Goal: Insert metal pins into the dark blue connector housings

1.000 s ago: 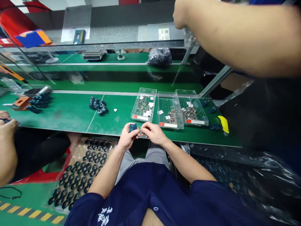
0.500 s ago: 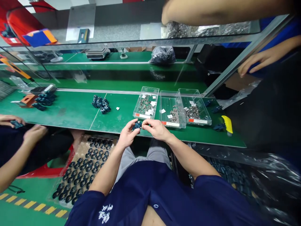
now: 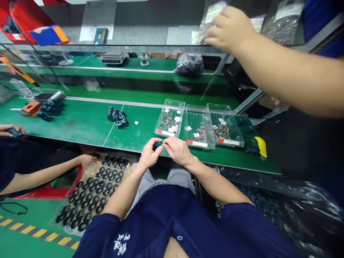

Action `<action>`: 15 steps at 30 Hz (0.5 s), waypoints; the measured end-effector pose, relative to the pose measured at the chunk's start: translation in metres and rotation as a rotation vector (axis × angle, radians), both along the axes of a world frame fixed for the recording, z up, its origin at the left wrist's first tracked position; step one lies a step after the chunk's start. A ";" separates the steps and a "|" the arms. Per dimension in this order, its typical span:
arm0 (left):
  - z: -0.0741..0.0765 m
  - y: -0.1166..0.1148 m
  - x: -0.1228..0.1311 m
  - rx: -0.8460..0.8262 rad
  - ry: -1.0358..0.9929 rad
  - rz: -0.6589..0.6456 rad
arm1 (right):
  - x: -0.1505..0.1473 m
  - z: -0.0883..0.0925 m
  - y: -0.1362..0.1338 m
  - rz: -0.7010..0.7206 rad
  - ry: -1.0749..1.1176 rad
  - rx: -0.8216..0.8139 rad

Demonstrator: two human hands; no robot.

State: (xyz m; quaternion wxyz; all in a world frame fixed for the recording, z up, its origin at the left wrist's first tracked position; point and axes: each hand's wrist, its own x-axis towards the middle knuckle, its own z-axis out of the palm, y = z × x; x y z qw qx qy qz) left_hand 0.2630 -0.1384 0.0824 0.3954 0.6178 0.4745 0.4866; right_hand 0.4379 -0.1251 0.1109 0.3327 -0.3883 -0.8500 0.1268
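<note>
Right now the left hand (image 3: 149, 155) is curled closed around a small dark blue plastic part (image 3: 158, 145), and the right hand (image 3: 178, 151) is pressed in tight, pinching the same part. Those fingers cover most of it, so its shape is hard to make out. It's held just over the front edge of the green worktop (image 3: 139, 138), right near three clear plastic trays (image 3: 191, 123) of small metal pieces.

Both forearms (image 3: 125, 191) angled inward, left hand (image 3: 149, 156) and right hand (image 3: 177, 151) curled and pinching close together.
</note>
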 end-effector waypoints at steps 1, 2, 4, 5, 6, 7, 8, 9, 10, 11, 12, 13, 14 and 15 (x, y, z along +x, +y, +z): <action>0.000 0.001 -0.001 -0.006 -0.008 0.015 | -0.002 0.000 0.002 -0.022 0.017 -0.019; -0.001 0.003 -0.001 -0.014 -0.020 0.024 | -0.004 -0.001 0.004 -0.038 0.046 -0.051; -0.006 0.005 -0.004 -0.032 -0.046 0.013 | -0.010 -0.002 0.012 -0.054 0.110 -0.154; -0.010 0.006 -0.006 -0.040 -0.056 0.003 | -0.013 -0.003 0.016 -0.054 0.133 -0.226; -0.014 0.007 -0.009 -0.048 -0.065 -0.006 | -0.018 -0.005 0.021 -0.052 0.151 -0.302; -0.019 0.007 -0.012 -0.057 -0.076 -0.013 | -0.023 -0.007 0.025 -0.049 0.167 -0.378; -0.024 0.007 -0.017 -0.065 -0.093 -0.017 | -0.028 -0.010 0.028 -0.044 0.188 -0.450; -0.029 0.008 -0.024 -0.068 -0.118 -0.013 | -0.034 -0.013 0.029 -0.035 0.217 -0.516; -0.033 0.010 -0.033 -0.066 -0.151 0.006 | -0.039 -0.016 0.029 -0.022 0.253 -0.573; -0.037 0.013 -0.045 -0.057 -0.190 0.044 | -0.042 -0.018 0.028 -0.007 0.295 -0.623; -0.040 0.018 -0.061 -0.040 -0.226 0.108 | -0.044 -0.019 0.026 0.012 0.341 -0.666; -0.044 0.024 -0.081 -0.016 -0.247 0.198 | -0.043 -0.020 0.024 0.031 0.385 -0.706; -0.047 0.033 -0.102 0.008 -0.255 0.309 | -0.038 -0.019 0.025 0.039 0.429 -0.737; -0.050 0.043 -0.126 0.035 -0.221 0.426 | -0.029 -0.018 0.027 0.018 0.481 -0.749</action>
